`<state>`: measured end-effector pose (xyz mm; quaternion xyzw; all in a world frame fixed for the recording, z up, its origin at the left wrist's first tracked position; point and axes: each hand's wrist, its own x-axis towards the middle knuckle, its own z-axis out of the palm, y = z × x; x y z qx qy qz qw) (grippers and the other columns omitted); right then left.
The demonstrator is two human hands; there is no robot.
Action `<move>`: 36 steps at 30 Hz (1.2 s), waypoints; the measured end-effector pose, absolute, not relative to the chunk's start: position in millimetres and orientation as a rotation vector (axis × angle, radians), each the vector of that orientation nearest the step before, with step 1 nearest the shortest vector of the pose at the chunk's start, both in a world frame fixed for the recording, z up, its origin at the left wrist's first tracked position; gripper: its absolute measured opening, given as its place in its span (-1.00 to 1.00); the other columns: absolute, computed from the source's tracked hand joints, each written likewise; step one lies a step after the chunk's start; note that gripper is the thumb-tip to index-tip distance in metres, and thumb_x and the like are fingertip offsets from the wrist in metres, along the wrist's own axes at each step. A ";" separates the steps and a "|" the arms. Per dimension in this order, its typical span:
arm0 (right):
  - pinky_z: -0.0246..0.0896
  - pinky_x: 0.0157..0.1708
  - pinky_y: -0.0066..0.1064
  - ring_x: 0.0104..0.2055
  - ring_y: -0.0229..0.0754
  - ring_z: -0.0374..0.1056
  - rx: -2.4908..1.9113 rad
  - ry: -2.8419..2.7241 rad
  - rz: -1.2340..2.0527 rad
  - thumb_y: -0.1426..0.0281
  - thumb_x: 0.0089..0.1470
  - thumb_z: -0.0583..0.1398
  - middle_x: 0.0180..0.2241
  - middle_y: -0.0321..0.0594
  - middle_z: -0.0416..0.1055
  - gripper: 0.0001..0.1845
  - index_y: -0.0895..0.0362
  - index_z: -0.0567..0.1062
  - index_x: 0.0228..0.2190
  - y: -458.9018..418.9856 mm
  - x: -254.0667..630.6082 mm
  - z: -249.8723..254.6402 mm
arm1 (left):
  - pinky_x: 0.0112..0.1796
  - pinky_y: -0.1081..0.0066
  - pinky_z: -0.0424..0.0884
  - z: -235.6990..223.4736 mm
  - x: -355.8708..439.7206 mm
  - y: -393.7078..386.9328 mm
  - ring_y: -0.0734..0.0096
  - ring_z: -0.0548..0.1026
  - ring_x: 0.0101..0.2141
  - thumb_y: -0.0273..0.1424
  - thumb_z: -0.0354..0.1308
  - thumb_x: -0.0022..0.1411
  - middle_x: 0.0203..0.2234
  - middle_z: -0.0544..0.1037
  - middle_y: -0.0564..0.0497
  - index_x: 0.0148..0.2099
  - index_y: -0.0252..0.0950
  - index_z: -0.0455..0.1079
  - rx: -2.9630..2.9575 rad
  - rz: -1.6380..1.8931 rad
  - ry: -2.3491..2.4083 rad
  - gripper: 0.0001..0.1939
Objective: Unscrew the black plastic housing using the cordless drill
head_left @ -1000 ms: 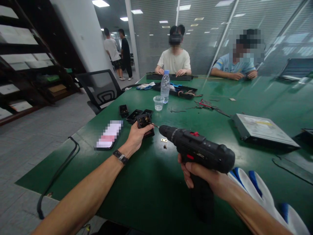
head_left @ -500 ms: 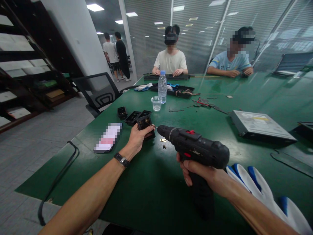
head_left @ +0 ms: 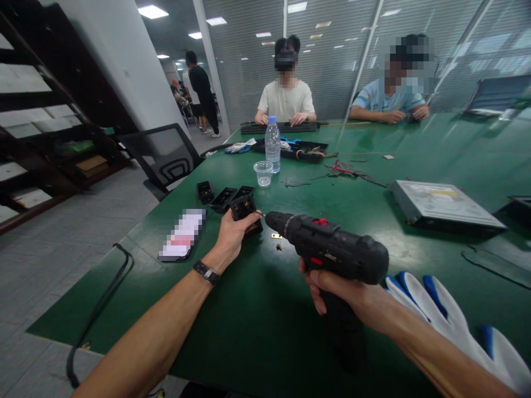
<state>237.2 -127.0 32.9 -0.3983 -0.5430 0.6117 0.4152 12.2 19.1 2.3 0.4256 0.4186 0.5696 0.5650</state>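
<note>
My left hand is closed around a small black plastic housing with brass-coloured parts inside, held up above the table. My right hand grips the handle of a black cordless drill with red details. The drill's chuck points left, and its thin bit reaches the housing beside my left thumb; the exact contact spot is too small to tell. Below the chuck, a small brass plate with two holes and a tiny dark piece lie on the table. Several similar black housings stand just beyond my left hand.
A phone lies left, near the table edge. Beyond are a plastic cup, a water bottle and loose wires. A metal-topped box sits right; white-and-blue gloves lie by my right forearm. Two people sit opposite.
The drill and the housing keep nearly the same position against each other. My view has shifted slightly. Two people walking in the background have moved.
</note>
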 end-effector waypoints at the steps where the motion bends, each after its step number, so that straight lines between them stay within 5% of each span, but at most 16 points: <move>1: 0.28 -0.48 -0.38 -0.56 -0.20 0.42 -1.005 -1.374 1.535 0.37 0.22 0.23 -0.58 -0.33 0.48 -0.86 0.11 0.51 -0.17 -127.0 236.9 32.8 | -0.16 0.28 0.56 2.4 12.4 18.8 0.33 0.61 -0.27 -0.29 0.59 -0.16 -0.25 0.67 -0.04 -0.22 -0.32 0.55 1.007 1.341 0.985 -0.55; 21: 0.34 -0.44 -0.35 -0.53 -0.23 0.34 -0.990 -1.337 1.566 0.31 0.21 0.20 -0.52 -0.30 0.42 -0.87 0.09 0.48 -0.35 -133.7 224.2 33.8 | -0.16 0.24 0.57 -12.0 14.6 25.7 0.30 0.61 -0.25 -0.24 0.58 -0.14 -0.23 0.66 -0.04 -0.13 -0.31 0.53 1.082 1.391 1.033 -0.47; 36: 0.24 -0.40 -0.32 -0.55 -0.23 0.31 -1.080 -1.326 1.619 0.28 0.13 0.19 -0.60 -0.34 0.41 -0.83 0.10 0.42 -0.27 -132.5 222.1 44.0 | -0.19 0.27 0.58 -12.0 14.8 26.6 0.36 0.59 -0.31 -0.26 0.59 -0.15 -0.29 0.65 0.00 -0.19 -0.31 0.53 1.102 1.396 1.022 -0.52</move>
